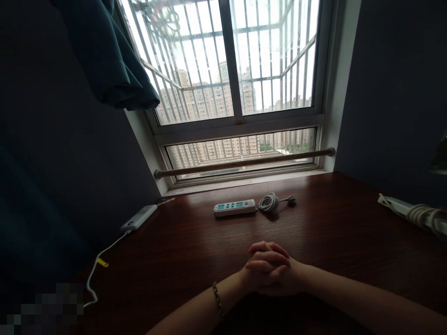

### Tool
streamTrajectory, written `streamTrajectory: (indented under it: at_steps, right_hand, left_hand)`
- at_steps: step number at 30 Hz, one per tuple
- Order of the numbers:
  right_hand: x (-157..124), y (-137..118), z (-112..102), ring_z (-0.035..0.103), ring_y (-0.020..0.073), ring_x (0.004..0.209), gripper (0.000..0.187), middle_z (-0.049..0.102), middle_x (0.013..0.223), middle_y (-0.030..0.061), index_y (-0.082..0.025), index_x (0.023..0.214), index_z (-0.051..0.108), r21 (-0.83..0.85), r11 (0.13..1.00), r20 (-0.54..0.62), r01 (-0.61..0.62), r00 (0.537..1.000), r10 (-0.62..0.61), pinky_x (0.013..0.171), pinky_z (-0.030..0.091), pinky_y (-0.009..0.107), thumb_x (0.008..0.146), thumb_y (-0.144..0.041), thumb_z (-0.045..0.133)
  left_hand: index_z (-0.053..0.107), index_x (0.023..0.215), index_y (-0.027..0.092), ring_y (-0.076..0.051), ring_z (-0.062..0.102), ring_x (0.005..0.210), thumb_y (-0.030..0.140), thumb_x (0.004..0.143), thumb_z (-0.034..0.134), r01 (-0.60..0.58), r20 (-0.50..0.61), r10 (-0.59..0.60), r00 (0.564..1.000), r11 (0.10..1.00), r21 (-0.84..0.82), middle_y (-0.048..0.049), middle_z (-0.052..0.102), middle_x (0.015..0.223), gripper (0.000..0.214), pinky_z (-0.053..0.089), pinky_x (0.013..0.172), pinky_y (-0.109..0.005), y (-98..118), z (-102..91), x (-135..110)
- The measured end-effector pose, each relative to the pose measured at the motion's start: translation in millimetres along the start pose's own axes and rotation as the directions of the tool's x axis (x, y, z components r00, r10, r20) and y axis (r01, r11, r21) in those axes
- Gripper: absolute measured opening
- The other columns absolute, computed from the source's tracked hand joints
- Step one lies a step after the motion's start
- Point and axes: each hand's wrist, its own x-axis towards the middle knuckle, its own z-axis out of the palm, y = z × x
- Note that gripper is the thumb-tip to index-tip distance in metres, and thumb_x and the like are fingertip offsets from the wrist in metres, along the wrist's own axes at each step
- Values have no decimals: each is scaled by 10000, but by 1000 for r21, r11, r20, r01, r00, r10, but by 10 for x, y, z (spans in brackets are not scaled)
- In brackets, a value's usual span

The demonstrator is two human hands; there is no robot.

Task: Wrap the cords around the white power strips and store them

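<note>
My left hand and my right hand are clasped over the dark reddish-brown wooden tabletop, their fingers interlaced and folded. No object shows between them, though the palms are hidden. A bracelet circles my left wrist. Beyond the hands lies a white power strip with blue socket faces. Its grey cord is coiled at the strip's right end, and the dark plug points right. Neither hand touches the strip or cord.
At the left edge lies a second white power strip, its white cable trailing toward me. A white object with wound cord sits at the right. Behind the table are a barred window, a horizontal rail and a teal curtain.
</note>
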Motion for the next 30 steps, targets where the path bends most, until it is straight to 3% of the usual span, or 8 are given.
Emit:
streamTrajectory:
  at_steps: [6, 11, 18, 26, 30]
  right_hand:
    - [-9, 9, 10, 292, 216, 1202, 576, 348, 1283, 76, -258, 1263, 419, 10, 1000, 6, -8, 1000, 8, 950, 349, 357, 751, -501, 525]
    - [-17, 19, 28, 293, 215, 1201, 574, 340, 1282, 74, -266, 1256, 424, 28, 1000, -5, -9, 1000, 9, 941, 359, 350, 745, -504, 531]
    - [-3, 10, 13, 297, 215, 1197, 570, 367, 1261, 83, -253, 1256, 417, -5, 1000, -7, 6, 1000, -6, 945, 349, 355, 753, -500, 522]
    - [-12, 19, 16, 297, 212, 1196, 583, 339, 1280, 70, -269, 1263, 415, 10, 1000, 1, -5, 1000, 5, 949, 350, 345, 745, -509, 530]
    - [-8, 19, 11, 297, 215, 1196, 579, 352, 1274, 79, -257, 1261, 419, 13, 1000, 3, 4, 1000, -4, 946, 353, 350, 749, -505, 527]
  left_hand:
    - [592, 925, 176, -170, 529, 1001, 199, 756, 524, -12, -10, 13, 1000, 1000, 18, -36, 576, 1029, 184, 452, 877, -283, 28, -10, 9]
    - [596, 909, 156, -167, 524, 1006, 164, 741, 551, 56, 37, -60, 998, 993, 106, -35, 578, 1018, 174, 445, 879, -272, 25, -2, 14]
    - [593, 919, 152, -156, 518, 1022, 162, 754, 544, 5, 53, -16, 998, 979, 202, -42, 580, 1025, 172, 440, 887, -246, 2, 7, 14]
    - [603, 897, 155, -148, 527, 994, 198, 757, 539, -6, -11, 6, 1000, 1000, 30, -25, 577, 1029, 159, 434, 891, -251, 8, 1, 16]
    - [602, 885, 156, -160, 527, 991, 219, 757, 541, 20, -3, -20, 1000, 999, 26, -28, 577, 1026, 155, 438, 883, -271, 1, 6, 12]
